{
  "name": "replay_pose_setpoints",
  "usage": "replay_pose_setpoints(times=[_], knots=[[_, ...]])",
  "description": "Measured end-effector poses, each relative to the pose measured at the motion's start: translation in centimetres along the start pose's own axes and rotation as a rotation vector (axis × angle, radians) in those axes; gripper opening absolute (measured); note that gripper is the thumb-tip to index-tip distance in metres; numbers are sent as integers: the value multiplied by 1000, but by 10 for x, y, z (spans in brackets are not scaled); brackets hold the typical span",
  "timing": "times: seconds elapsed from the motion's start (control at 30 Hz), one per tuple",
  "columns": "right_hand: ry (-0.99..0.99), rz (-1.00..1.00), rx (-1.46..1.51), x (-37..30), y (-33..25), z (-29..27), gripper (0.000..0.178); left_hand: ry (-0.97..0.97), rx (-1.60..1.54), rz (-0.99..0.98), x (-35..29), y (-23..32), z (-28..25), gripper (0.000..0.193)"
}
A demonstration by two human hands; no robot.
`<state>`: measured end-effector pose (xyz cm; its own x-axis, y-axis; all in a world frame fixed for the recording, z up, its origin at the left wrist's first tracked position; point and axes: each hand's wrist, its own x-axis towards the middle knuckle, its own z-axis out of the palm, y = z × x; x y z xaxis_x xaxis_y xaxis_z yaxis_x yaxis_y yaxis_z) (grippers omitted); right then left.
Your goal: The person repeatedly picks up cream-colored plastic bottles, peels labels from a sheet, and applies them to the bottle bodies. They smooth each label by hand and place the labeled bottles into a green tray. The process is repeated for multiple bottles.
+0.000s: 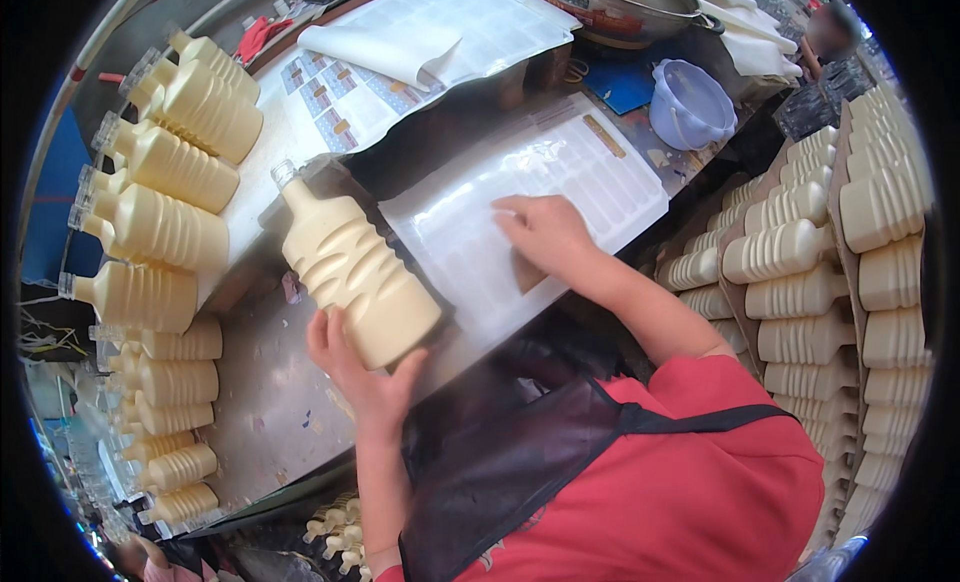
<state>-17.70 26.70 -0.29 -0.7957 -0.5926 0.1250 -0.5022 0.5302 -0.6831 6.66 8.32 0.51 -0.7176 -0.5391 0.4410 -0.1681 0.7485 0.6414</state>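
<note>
Cream plastic bottle (355, 262), its body ridged, slants over the grey work table (270, 412), neck pointing away to the upper left and base toward me; I cannot tell whether its underside rests fully on the tabletop. My left hand (365, 377) is clamped on its base end, fingers on one side and thumb on the other. Closest to my body, the dark apron (500, 452) over my red shirt (650, 482) comes up near the table's front edge, so room there is tight. Left of my wrist, a wide stretch of tabletop, dotted with small scraps, leaves space as far as the row of cream bottles (180, 382) along the left edge.

My right hand (545, 232) is over the white label sheet (610, 182), its forearm crossing the front edge; the fingers are blurred, and I cannot tell whether they pinch anything. The sheet's left side runs just beside the bottle, while its right corner comes close to the table's edge. Past that edge, across a dark gap, stacked cream bottles (795, 247) fill the right side.

Farther off, printed sheets (325, 92) cover a surface, one corner curled back. A lavender bucket (690, 107) stands near the far right, close to a metal pan (620, 7).
</note>
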Motion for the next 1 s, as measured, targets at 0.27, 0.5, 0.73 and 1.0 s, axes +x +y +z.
replay_pose_setpoints(times=[0.27,0.5,0.73,1.0], knots=[[130,50,-397,74,67,0,47,128,-545,-419,19,7,18,84],[-54,154,-591,93,72,2,44,141,-522,-401,13,0,22,84],[90,16,-345,89,32,-31,36,124,-313,-301,10,-7,20,85],[129,-91,-215,98,-18,-46,35,49,-481,-323,5,-18,26,86]])
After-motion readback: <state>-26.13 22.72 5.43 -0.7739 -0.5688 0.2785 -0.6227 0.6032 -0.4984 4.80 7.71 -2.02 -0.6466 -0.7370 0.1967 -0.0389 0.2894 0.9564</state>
